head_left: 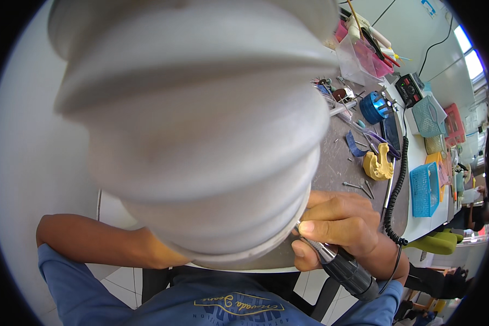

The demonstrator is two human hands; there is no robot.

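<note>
A black and silver rotary handpiece (342, 266) is in my right hand (345, 220), whose fingers and thumb close round its metal front part. The tip of the handpiece disappears behind a large white ribbed hood or duct (212, 146), which fills the middle of the head view, close and blurred. From the left, my left forearm (103, 242) reaches in behind the lower rim of this hood. My left hand's fingers, and anything in them, are hidden there. Just beyond my right hand, several small metal burs (358, 187) lie on the grey worktop (334, 163).
A yellowish dental cast (378, 163) stands on the worktop, right of the hood. Beside it runs a black coiled cord (399, 190). Farther back are a blue round bur holder (374, 107), a control box (409, 89) and a clear bin of tools (358, 60). Blue baskets (424, 190) stand at the right.
</note>
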